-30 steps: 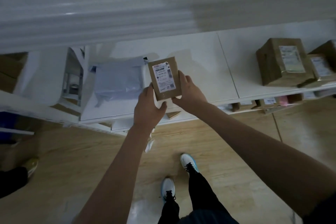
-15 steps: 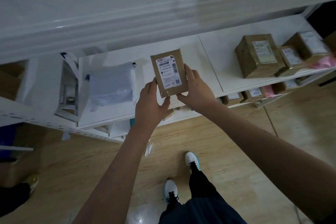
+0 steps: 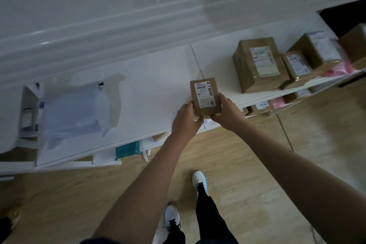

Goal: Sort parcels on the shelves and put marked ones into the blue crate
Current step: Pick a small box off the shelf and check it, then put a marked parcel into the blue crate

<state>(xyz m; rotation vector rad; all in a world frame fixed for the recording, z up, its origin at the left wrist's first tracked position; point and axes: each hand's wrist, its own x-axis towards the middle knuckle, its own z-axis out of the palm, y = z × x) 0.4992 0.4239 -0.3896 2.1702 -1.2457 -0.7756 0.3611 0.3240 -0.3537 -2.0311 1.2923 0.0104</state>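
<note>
A small brown cardboard parcel point(image 3: 205, 96) with a white barcode label faces up above the front edge of the white shelf point(image 3: 158, 85). My left hand point(image 3: 185, 120) grips its lower left side and my right hand point(image 3: 227, 111) grips its lower right side. A pale plastic mailer bag point(image 3: 73, 111) lies on the shelf to the left. Brown labelled boxes stand on the shelf to the right: a big one point(image 3: 259, 65), a smaller one point(image 3: 297, 65) and another point(image 3: 318, 49). No blue crate is in view.
A higher white shelf board point(image 3: 118, 6) fills the top. Lower shelves hold a teal packet point(image 3: 128, 149), small brown boxes point(image 3: 259, 106) and pink bags point(image 3: 277, 102). Another pink bag point(image 3: 336, 69) lies at the right. My feet point(image 3: 200, 182) stand on wooden floor point(image 3: 257, 184).
Both hands have carried the small parcel to the right along the shelf, nearer the brown boxes. The view has turned right, so the mailer bag now lies farther left.
</note>
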